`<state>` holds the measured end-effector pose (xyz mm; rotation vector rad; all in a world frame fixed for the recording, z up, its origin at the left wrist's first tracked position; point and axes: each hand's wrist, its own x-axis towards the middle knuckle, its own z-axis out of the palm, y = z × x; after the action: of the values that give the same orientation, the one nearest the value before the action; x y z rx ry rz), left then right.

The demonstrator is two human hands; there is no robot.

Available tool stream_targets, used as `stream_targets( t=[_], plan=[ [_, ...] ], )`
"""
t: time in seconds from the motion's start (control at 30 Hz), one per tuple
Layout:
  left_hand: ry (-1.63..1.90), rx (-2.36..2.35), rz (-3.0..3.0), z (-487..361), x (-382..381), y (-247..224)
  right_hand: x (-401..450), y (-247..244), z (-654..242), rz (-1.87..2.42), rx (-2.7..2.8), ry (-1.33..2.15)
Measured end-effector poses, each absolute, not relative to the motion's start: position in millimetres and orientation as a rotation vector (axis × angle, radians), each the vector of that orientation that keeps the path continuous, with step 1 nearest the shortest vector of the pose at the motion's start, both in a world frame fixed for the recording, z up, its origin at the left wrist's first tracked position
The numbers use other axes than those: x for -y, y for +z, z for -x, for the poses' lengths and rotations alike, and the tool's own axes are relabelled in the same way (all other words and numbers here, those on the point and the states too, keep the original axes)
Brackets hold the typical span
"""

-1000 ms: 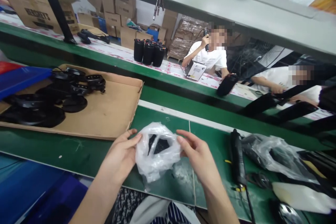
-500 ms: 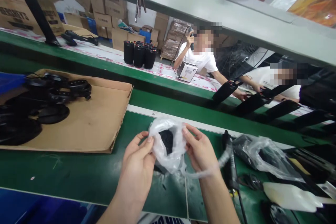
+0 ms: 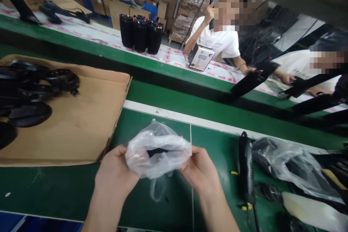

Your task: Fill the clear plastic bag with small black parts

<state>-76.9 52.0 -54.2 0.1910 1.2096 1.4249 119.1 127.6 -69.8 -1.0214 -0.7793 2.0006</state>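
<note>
A clear plastic bag (image 3: pixel 160 168) is stretched between my two hands over the green bench. Something dark shows through its mouth, too hidden to name. My left hand (image 3: pixel 116 170) grips the bag's left edge, with fingers partly behind the plastic. On the opposite edge my right hand (image 3: pixel 199 166) holds the plastic between thumb and fingers. A loose strip of plastic hangs below the bag.
A cardboard tray (image 3: pixel 89 116) with black parts lies left. To the right are a black electric screwdriver (image 3: pixel 246 166), a bagged dark part (image 3: pixel 293 166) and a white bottle-like item (image 3: pixel 310 206). Beyond stand black cylinders (image 3: pixel 140 34); two people sit across.
My hands have moved apart, the left one further left, and the bag's rim is now wider and flatter. The dark content shows less. The whole view has shifted.
</note>
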Motion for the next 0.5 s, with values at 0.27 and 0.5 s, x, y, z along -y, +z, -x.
stream_targets(
  t=[0.27,0.5],
  plan=[
    [1.364,-1.342,-0.127,81,-73,-57,-107,-69,-131,1.228,1.123,1.775],
    [1.665,-1.339,-0.107,76,-68,-41,-126,-5,-143,1.137,1.916,0.99]
  ],
)
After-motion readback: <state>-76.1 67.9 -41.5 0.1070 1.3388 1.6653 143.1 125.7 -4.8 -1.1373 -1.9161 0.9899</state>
